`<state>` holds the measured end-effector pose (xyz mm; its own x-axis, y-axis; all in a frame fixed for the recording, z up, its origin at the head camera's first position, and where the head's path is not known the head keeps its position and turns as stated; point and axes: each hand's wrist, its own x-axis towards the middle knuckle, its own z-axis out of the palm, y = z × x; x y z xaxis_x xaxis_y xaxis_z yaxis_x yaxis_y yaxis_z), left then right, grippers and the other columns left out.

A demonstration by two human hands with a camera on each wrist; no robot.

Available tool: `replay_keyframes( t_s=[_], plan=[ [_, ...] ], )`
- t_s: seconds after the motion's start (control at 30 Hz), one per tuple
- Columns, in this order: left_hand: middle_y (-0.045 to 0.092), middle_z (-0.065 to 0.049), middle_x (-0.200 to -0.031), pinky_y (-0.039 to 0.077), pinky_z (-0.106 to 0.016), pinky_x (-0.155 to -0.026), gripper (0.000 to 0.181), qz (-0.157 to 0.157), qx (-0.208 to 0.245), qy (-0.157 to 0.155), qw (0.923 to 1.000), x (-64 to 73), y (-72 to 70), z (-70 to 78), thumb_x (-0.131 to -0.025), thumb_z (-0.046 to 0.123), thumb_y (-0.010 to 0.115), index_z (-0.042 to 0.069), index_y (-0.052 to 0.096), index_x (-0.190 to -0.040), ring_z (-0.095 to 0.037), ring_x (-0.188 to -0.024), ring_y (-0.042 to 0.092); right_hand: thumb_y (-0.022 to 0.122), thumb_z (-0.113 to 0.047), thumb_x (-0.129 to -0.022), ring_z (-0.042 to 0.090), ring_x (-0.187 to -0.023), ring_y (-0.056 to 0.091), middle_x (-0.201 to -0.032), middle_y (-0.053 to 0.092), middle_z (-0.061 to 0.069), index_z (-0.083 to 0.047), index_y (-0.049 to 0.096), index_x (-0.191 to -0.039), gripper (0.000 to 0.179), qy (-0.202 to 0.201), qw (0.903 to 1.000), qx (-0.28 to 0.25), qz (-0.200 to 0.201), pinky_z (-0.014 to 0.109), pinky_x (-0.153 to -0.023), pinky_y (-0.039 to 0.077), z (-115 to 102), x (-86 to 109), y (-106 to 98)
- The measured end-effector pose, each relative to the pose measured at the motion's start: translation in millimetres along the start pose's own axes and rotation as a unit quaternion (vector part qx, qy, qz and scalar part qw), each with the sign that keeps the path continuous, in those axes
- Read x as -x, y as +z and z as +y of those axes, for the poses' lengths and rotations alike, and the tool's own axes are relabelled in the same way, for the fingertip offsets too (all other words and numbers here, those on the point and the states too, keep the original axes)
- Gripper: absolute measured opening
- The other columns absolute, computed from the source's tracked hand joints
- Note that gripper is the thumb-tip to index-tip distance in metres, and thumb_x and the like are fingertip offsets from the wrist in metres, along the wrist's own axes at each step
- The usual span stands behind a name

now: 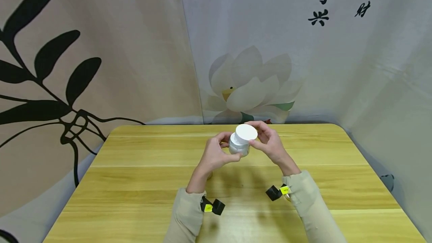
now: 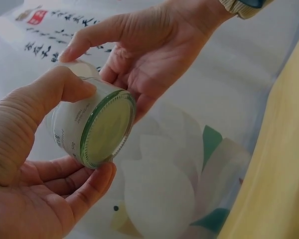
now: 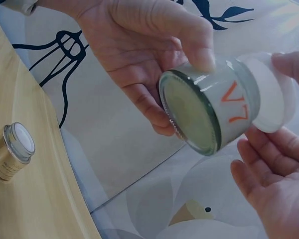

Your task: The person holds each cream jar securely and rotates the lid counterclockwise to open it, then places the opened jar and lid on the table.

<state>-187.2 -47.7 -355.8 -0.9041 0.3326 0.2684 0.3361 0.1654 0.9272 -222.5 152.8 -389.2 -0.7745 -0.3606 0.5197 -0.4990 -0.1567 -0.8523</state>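
Observation:
Above the table, my left hand [image 1: 216,153] grips a small glass cosmetic jar [image 1: 239,146] by its sides, thumb on one side and fingers on the other. The jar is tilted, so its greenish clear base [image 2: 109,129] shows in the left wrist view. Orange lettering marks its wall [image 3: 234,104] in the right wrist view. My right hand [image 1: 270,141] pinches the round white lid [image 1: 246,132] by its rim, thumb opposite fingers. In the right wrist view the lid [image 3: 274,94] sits at the jar's mouth, slightly askew; whether they touch is unclear.
A gold jar with a pale top [image 3: 12,152] stands on the wooden table [image 1: 141,183]; my left wrist mostly hides it in the head view. Behind the table's far edge hangs a printed cloth [image 1: 152,48]. Dark cameras [image 1: 218,207] are strapped to both sleeves.

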Motion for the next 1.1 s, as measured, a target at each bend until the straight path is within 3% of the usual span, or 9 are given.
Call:
replay_keyframes(
  t_s=[0.27,0.5,0.77,1.1],
  plan=[
    [0.06,-0.022,-0.103,0.049,-0.042,-0.088,0.047,0.005,0.0,0.0,1.0,0.1,-2.1,-3.6,-0.069,-0.004,0.074,-0.012,0.057,-0.112,-0.03,-0.095,0.055,0.067,-0.006,-0.085,0.013,-0.096,0.053,-0.113,0.056,0.002,0.016,0.045,-0.12,0.047,-0.026,0.999,0.0,0.035,0.022,-0.084,0.046,3.5,2.9,-8.2],
    [0.06,-0.021,-0.103,0.048,-0.043,-0.088,0.047,0.011,0.005,-0.012,0.9999,-0.1,-3.9,-8.9,-0.068,-0.004,0.074,-0.012,0.058,-0.112,-0.029,-0.094,0.054,0.064,0.002,-0.084,0.012,-0.096,0.054,-0.112,0.057,0.002,0.017,0.045,-0.12,0.044,-0.013,0.9986,0.006,0.051,0.022,-0.084,0.046,2.0,7.9,-14.5],
    [0.06,-0.018,-0.105,0.048,-0.043,-0.088,0.052,0.028,0.008,-0.017,0.9994,-8.2,-1.2,-46.8,-0.066,-0.001,0.077,-0.007,0.058,-0.115,-0.028,-0.096,0.054,0.058,0.011,-0.082,0.01,-0.089,0.056,-0.108,0.06,0.0,0.02,0.046,-0.12,0.041,0.022,0.9955,0.024,0.089,0.019,-0.077,0.048,3.9,18.8,-22.0],
    [0.061,-0.013,-0.104,0.05,-0.039,-0.086,0.051,0.046,0.003,-0.008,0.9989,-9.3,-2.0,-52.2,-0.066,0.004,0.078,-0.005,0.06,-0.113,-0.024,-0.094,0.055,0.052,0.0,-0.09,0.008,-0.089,0.057,-0.107,0.061,-0.004,0.005,0.054,-0.124,0.034,0.04,0.9931,0.046,0.1,0.018,-0.075,0.047,11.5,29.4,-31.0]
  ],
)
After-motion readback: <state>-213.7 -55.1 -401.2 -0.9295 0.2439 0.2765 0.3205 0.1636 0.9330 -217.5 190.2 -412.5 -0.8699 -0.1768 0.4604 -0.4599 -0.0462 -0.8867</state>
